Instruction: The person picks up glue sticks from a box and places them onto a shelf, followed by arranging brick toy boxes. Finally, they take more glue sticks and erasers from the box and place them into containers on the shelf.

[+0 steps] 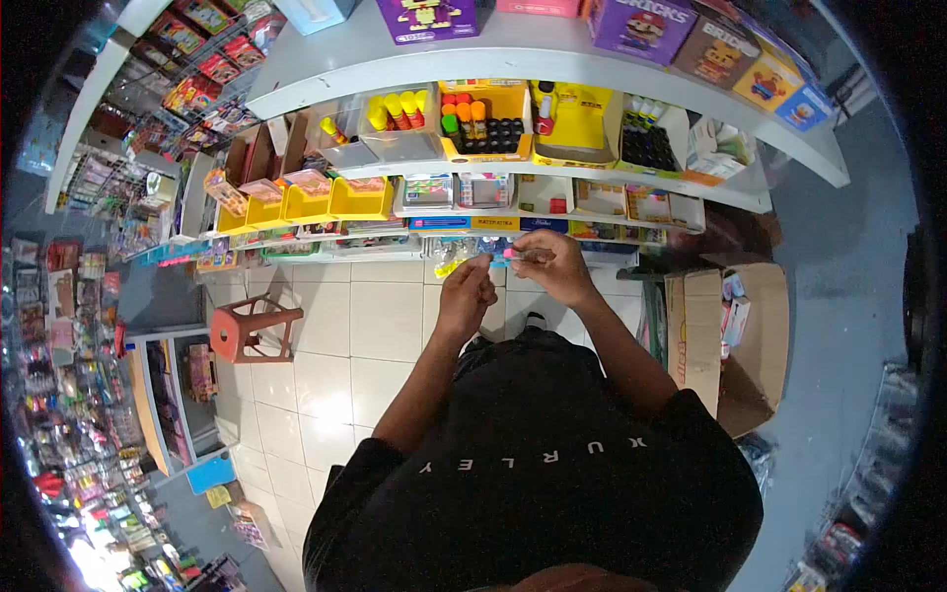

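My right hand (554, 270) is closed in a pinch on a small pink item (510, 254), too small to make out its kind. My left hand (467, 298) is close beside it, its fingers curled and pressed together; whatever they hold is hidden. Just beyond the left fingertips, clear plastic packs (452, 257) with yellow and blue contents show at the lowest shelf. Both hands are in front of the shelf edge, below the yellow trays (357, 198) and the small open boxes (545, 195).
Glue and marker boxes (483, 123) line the shelf ahead, under a top shelf (552, 64) with toy brick boxes. An orange stool (252, 328) stands at left on the tiled floor (380, 311). At right is an open cardboard box (695, 326). Packed goods (84, 365) hang far left.
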A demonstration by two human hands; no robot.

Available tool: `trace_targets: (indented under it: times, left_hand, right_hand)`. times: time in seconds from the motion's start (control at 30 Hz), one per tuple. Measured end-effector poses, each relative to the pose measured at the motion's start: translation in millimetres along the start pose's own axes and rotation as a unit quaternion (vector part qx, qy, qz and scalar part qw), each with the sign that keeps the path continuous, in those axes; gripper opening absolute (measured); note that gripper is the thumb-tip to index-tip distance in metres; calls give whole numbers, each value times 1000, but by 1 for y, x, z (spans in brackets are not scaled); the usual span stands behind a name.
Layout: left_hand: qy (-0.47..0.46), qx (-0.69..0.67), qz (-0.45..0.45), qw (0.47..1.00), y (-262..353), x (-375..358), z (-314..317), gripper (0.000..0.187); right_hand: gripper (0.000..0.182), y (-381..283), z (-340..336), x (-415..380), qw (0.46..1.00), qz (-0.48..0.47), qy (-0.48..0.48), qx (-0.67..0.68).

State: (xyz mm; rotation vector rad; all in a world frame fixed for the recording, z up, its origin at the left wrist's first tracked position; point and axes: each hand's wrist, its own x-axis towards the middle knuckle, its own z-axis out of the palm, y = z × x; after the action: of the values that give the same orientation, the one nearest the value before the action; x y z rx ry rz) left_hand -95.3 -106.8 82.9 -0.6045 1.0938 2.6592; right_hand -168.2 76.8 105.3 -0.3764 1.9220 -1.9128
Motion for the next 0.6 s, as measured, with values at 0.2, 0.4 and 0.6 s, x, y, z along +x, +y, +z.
trace_targets:
  times: [0.2,0.4,0.6]
  left_hand:
    - [103,-28,42,993,-3,-35,-36,18]
    - [176,-41,106,978,-8,-60,-59,19]
    - [211,-70,133,966,-10,-75,-70,18]
  right_hand:
    - [16,24,4,32,997,-37,-21,-65]
    - [23,118,-27,78,979,25,-96,-178]
    - [23,168,-62,134,961,59,-60,-264]
